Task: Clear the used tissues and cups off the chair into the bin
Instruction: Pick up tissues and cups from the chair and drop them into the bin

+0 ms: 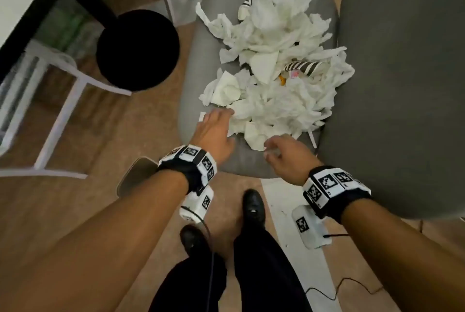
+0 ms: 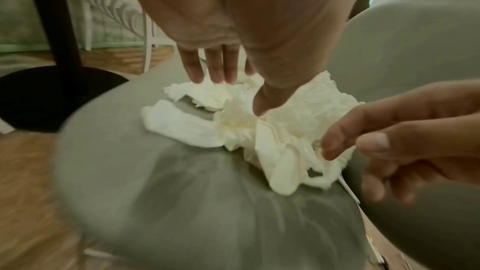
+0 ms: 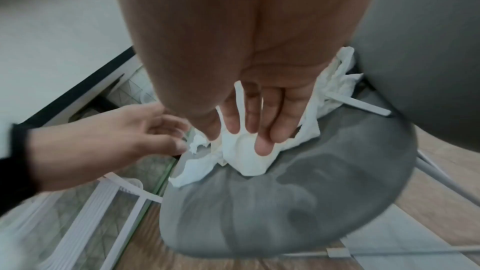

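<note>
A heap of crumpled white tissues [image 1: 274,60] covers the grey chair seat [image 1: 196,65]. A black-and-white striped cup [image 1: 302,67] lies on its side in the heap, and another cup [image 1: 245,8] is half buried at the far end. My left hand [image 1: 221,123] reaches onto the near left edge of the heap; its straight fingers [image 2: 215,69] touch the tissues [image 2: 233,126]. My right hand [image 1: 273,150] is at the near edge, its fingers [image 3: 262,143] lying on a tissue [image 3: 249,161] without closing round it. No bin is plainly in view.
A tall grey chair back [image 1: 402,85] rises on the right of the seat. On the wooden floor to the left stand a black round pedestal base [image 1: 138,50] with its pole [image 2: 52,17] and white chair legs [image 1: 60,115]. My shoes [image 1: 254,208] and cables are below.
</note>
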Tool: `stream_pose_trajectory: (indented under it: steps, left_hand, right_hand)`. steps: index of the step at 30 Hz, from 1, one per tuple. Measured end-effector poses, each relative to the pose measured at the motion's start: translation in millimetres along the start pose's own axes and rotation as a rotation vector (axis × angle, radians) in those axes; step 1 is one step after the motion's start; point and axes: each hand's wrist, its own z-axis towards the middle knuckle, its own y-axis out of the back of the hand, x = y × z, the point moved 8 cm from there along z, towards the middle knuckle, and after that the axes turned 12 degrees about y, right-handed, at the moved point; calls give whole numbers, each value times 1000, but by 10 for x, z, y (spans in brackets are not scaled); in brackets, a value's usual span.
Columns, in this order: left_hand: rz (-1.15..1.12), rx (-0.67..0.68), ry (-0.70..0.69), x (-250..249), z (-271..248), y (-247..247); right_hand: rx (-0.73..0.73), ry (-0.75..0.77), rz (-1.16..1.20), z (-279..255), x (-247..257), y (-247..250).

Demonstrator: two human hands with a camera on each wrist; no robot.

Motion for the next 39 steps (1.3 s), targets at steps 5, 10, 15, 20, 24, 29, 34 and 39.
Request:
stream_pose_trajectory:
  steps: [5, 10, 15, 20, 24, 29, 34, 39]
  left_hand:
    - [92, -132, 154, -97, 734, 61]
    - [95, -19, 188, 306, 971, -160]
    - [-32, -129, 128, 498, 981, -105]
    - [-189, -88, 216, 668, 1009, -111]
    - [-132, -17, 270, 565, 998, -33]
    - [-169, 41, 382, 686, 929, 15]
    - [-320, -47, 422, 1030, 891, 168]
    - [-391, -56, 411, 1320, 756, 270]
  right_hand:
    - [-114, 67, 45, 134, -83, 196]
    - [-106, 133, 19, 281, 50, 259]
    - [-83, 193, -55, 501, 295, 270]
    - [-11, 162, -214, 755, 441, 100]
    - [101, 165, -415, 911, 504, -112]
    - [157, 90, -590, 1067, 429, -288]
    - [195, 157, -679, 1219, 618, -509]
    - [186, 165, -738, 1291, 898, -508]
